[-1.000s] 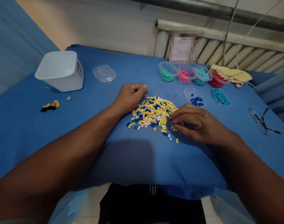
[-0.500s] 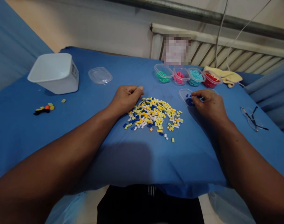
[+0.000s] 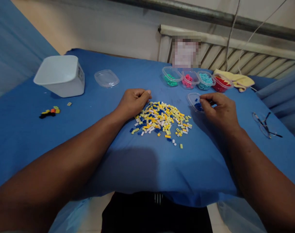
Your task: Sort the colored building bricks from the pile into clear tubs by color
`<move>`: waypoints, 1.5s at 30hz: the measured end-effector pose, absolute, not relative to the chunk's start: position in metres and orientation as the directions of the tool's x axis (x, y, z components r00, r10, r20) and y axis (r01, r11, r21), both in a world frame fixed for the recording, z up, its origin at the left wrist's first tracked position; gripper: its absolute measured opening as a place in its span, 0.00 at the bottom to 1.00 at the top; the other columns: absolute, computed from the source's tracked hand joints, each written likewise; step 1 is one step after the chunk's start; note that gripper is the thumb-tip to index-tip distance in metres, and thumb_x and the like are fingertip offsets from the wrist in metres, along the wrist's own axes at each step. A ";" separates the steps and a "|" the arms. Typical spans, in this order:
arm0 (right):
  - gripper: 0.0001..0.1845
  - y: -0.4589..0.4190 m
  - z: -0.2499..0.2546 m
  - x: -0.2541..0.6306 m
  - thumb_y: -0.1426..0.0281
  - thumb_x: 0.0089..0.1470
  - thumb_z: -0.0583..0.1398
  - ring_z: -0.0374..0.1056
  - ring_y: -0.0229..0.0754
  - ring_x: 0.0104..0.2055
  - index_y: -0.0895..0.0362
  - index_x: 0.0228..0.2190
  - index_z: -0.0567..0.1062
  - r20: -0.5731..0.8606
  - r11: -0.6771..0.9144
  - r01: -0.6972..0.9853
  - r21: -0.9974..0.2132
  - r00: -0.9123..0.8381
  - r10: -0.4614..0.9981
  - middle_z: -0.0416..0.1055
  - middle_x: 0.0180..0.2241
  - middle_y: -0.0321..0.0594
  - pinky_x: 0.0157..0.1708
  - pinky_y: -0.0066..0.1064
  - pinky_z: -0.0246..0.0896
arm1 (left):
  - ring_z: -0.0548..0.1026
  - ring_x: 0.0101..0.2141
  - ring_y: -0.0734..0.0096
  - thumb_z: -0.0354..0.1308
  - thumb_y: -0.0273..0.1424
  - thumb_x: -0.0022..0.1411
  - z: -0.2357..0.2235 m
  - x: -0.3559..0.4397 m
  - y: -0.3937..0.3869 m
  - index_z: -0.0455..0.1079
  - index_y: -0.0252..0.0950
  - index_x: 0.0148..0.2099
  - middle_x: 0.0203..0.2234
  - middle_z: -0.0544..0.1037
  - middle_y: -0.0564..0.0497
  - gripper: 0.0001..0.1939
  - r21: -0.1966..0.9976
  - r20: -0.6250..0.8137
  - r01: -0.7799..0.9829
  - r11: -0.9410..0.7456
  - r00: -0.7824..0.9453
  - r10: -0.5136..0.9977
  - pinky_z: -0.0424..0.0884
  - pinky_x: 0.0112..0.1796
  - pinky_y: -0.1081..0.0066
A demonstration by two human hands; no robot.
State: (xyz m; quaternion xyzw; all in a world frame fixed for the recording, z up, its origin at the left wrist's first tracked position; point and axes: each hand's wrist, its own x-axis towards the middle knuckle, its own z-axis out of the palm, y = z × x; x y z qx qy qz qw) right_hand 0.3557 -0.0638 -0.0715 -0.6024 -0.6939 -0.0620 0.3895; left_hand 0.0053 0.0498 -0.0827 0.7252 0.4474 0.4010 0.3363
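Note:
A loose heap of small toy building bricks point(image 3: 162, 118), yellow, pale yellow, white and dark blue, lies in the middle of the blue cloth. My left hand point(image 3: 135, 101) rests closed at the heap's upper left edge, thumb against the curled fingers; anything inside is hidden. Over the right side of a clear plastic tub point(image 3: 191, 97) is my right hand point(image 3: 220, 108), thumb and forefinger drawn together. Whatever they may hold is too small to make out. Dark blue bricks point(image 3: 198, 106) sit in this tub, partly covered by the fingers.
Clear tubs of green point(image 3: 171, 80), pink point(image 3: 187, 81), light blue point(image 3: 205, 81) and red bricks point(image 3: 220, 84) line the back, beside a yellow cloth point(image 3: 242, 81). Eyeglasses point(image 3: 265, 124) lie right. Leftward are a white bin point(image 3: 62, 81), a clear lid point(image 3: 106, 78) and several loose pieces point(image 3: 49, 112).
The fingers of my right hand have drawn back slightly from the blue bricks' tub, showing more of its contents. My left hand stays by the heap. The whole view has shifted slightly.

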 end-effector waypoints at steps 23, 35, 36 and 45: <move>0.06 -0.122 -0.053 0.250 0.74 0.73 0.62 0.78 0.49 0.43 0.53 0.46 0.80 0.246 0.760 0.565 -0.321 -0.725 0.643 0.84 0.41 0.42 0.48 0.44 0.72 | 0.75 0.28 0.68 0.60 0.54 0.76 -0.089 0.005 0.054 0.87 0.36 0.39 0.27 0.83 0.47 0.28 0.835 0.294 0.380 -0.398 0.303 0.907 0.67 0.31 0.68; 0.10 -0.074 -0.062 0.344 0.68 0.71 0.63 0.81 0.56 0.44 0.48 0.46 0.87 0.597 0.372 0.877 -0.303 -0.130 0.792 0.85 0.42 0.45 0.50 0.52 0.76 | 0.74 0.28 0.68 0.62 0.56 0.74 -0.085 0.005 0.052 0.86 0.35 0.38 0.28 0.82 0.46 0.28 0.855 0.263 0.371 -0.363 0.292 0.919 0.67 0.31 0.68; 0.10 -0.070 -0.065 0.353 0.67 0.69 0.64 0.80 0.56 0.43 0.49 0.45 0.87 0.598 0.304 0.897 -0.321 -0.057 0.799 0.85 0.42 0.46 0.49 0.52 0.77 | 0.74 0.28 0.68 0.62 0.55 0.74 -0.085 0.005 0.051 0.86 0.35 0.39 0.28 0.82 0.46 0.28 0.854 0.264 0.372 -0.364 0.292 0.919 0.67 0.31 0.68; 0.13 -0.052 -0.084 0.383 0.66 0.64 0.66 0.82 0.60 0.45 0.52 0.48 0.87 0.484 0.021 0.926 -0.378 0.178 0.857 0.87 0.45 0.50 0.51 0.54 0.77 | 0.73 0.27 0.69 0.62 0.55 0.74 -0.084 0.005 0.052 0.87 0.35 0.39 0.28 0.83 0.45 0.28 0.842 0.268 0.393 -0.369 0.290 0.919 0.65 0.29 0.69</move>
